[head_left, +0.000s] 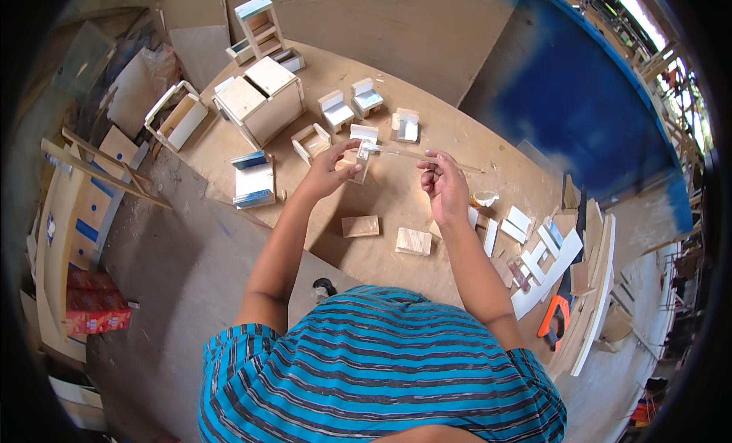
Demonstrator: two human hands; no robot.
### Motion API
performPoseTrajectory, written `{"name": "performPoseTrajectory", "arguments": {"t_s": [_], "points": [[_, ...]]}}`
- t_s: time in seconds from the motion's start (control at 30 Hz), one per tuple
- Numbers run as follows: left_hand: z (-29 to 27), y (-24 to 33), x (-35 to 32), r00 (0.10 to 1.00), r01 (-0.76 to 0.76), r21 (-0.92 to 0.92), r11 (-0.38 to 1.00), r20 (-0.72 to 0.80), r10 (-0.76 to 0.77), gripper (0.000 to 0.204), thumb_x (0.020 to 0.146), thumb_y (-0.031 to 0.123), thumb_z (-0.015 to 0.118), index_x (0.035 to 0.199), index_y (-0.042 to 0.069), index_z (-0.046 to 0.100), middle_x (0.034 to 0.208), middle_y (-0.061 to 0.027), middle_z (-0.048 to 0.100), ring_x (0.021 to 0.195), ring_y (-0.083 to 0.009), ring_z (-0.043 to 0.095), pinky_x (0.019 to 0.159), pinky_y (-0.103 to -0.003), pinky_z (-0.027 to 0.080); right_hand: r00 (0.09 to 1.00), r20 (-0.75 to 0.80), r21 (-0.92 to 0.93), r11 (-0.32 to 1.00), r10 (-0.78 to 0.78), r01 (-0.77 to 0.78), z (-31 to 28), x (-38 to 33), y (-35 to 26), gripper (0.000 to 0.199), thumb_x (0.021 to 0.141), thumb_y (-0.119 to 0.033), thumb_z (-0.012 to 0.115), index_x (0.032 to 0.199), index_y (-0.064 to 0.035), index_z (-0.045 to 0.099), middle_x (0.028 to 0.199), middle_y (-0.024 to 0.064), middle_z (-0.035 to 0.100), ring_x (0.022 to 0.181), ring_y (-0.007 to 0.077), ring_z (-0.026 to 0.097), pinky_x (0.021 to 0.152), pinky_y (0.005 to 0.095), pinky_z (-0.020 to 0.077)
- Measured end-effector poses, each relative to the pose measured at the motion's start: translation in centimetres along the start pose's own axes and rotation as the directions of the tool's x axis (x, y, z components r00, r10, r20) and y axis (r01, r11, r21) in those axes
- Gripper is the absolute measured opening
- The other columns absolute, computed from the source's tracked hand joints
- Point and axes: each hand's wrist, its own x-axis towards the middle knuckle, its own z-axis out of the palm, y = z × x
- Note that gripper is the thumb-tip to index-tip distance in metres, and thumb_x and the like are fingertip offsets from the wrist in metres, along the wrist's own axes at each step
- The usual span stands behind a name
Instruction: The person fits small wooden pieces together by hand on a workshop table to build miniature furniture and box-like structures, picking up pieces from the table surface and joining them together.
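My left hand (pixel 329 171) holds a small wooden chair-shaped piece (pixel 360 158) above the round plywood tabletop (pixel 396 248). My right hand (pixel 444 185) pinches a thin stick (pixel 427 158) whose far tip reaches toward the small piece. The stick's other end pokes out to the right past my fingers. Two small plain wood blocks (pixel 361 226) (pixel 414 242) lie on the table just below my hands.
Several miniature wooden chairs (pixel 367 97) and a box-like cabinet (pixel 259 100) stand at the back of the table. A small shelf unit (pixel 260 25) stands farther back. Cut wood strips (pixel 560 256) and an orange-handled saw (pixel 554 319) lie at the right. Red boxes (pixel 95 311) rest on the floor left.
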Motion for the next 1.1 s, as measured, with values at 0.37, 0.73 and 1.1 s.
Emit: {"name": "performPoseTrajectory", "arguments": {"t_s": [0.37,0.73,1.1], "points": [[0.3,-0.9,0.3,0.999,-0.022,0.02,1.0,-0.038,0.023,0.057,0.082,0.024,0.07,0.133,0.008,0.049,0.127,-0.0081,0.057,0.12,-0.0196,0.051,0.105,-0.038,0.036,0.999,-0.038,0.009,1.0,-0.003,0.004,-0.2,1.2,0.9,0.026,0.095,-0.024,0.05,0.11,-0.0039,0.057,0.093,0.0095,0.064,0.068,0.0087,0.052,0.059,0.0204,0.0417],[0.5,-1.4,0.5,0.999,-0.04,-0.027,0.999,-0.033,0.039,0.057,0.081,0.027,0.072,0.131,0.009,0.051,0.124,-0.0062,0.059,0.117,-0.0184,0.053,0.104,-0.039,0.036,0.996,0.009,-0.176,0.98,-0.089,0.089,1.0,-1.9,1.6,0.033,0.097,-0.022,0.05,0.122,-0.001,0.051,0.109,0.0137,0.063,0.076,0.011,0.059,0.062,0.021,0.0452],[0.5,-1.4,0.5,0.999,-0.021,-0.056,0.998,-0.031,0.019,0.059,0.08,0.029,0.073,0.13,0.007,0.051,0.124,-0.0074,0.058,0.117,-0.0196,0.053,0.104,-0.039,0.036,0.864,0.388,-0.637,0.584,-0.321,0.503,-0.1,-4.8,4.0,0.033,0.093,-0.018,0.058,0.122,-0.0024,0.057,0.113,0.0157,0.064,0.089,0.0215,0.068,0.074,0.0287,0.0547]]}}
